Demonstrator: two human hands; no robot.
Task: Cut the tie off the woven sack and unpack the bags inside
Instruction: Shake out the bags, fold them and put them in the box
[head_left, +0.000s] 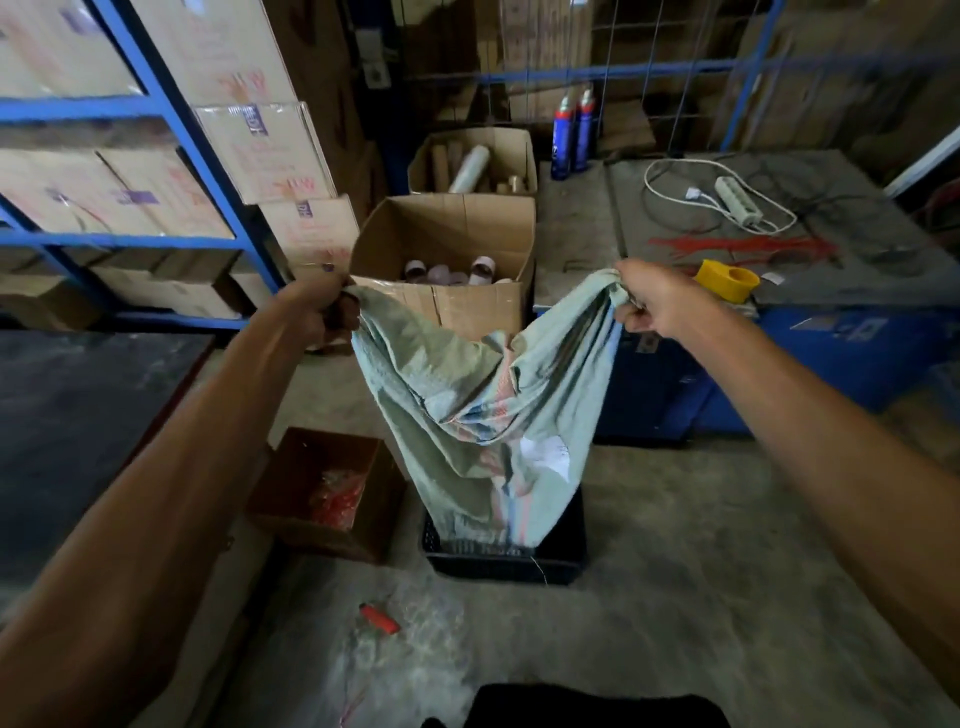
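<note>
Warehouse floor, shelving at left. Left hand (317, 312) and right hand (657, 301) each fist one sack (483, 415) corner, sack hanging limp, mouth in black crate (506, 564). Probably empty. Risk: leftover bags spill past crate rim if swung.

Head camera looks forward and down, close over outstretched arms.
</note>
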